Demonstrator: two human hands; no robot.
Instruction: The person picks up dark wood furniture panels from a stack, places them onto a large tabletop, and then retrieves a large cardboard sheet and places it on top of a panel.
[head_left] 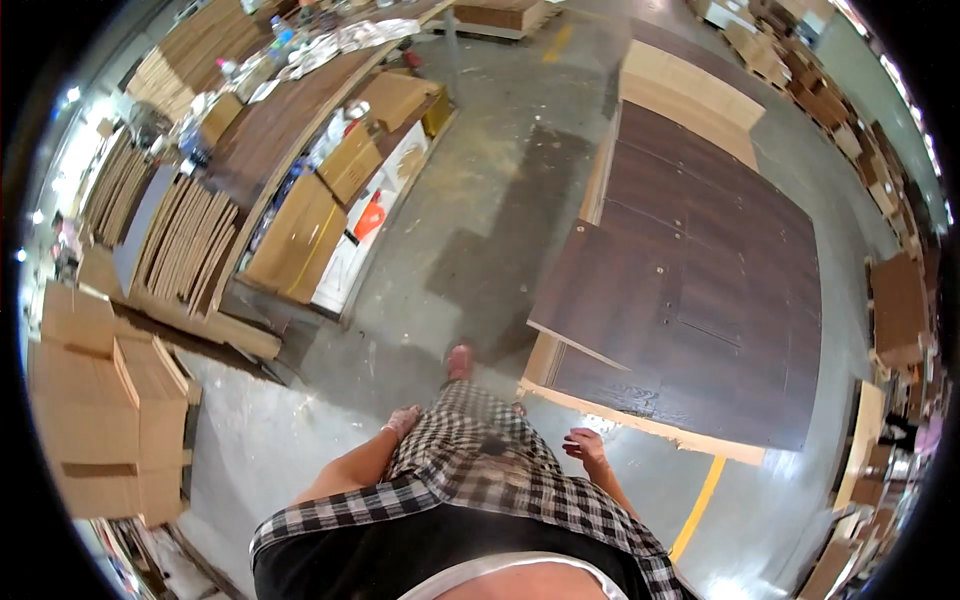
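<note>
My left hand (402, 422) hangs beside the black-and-white checked apron (480, 440); it looks pale, perhaps gloved, and its fingers are too small to make out. On the other side, my right hand (585, 445) hangs with loosely bent fingers apart and nothing in them. Nearest to it is a low stack of dark brown wood panels (640, 270), with small round fittings on the top faces and pale edges along the near side. A gap separates the hand from the stack. One of my shoes (459, 362) shows ahead on the floor.
A long workbench (290, 100) at the left carries cloths and bottles, with cardboard boxes (300, 240) on its lower shelf. Stacked boards (185, 235) and large cartons (100, 400) stand nearer. Grey floor (400, 330) runs between bench and panels. More cartons (897, 305) line the right.
</note>
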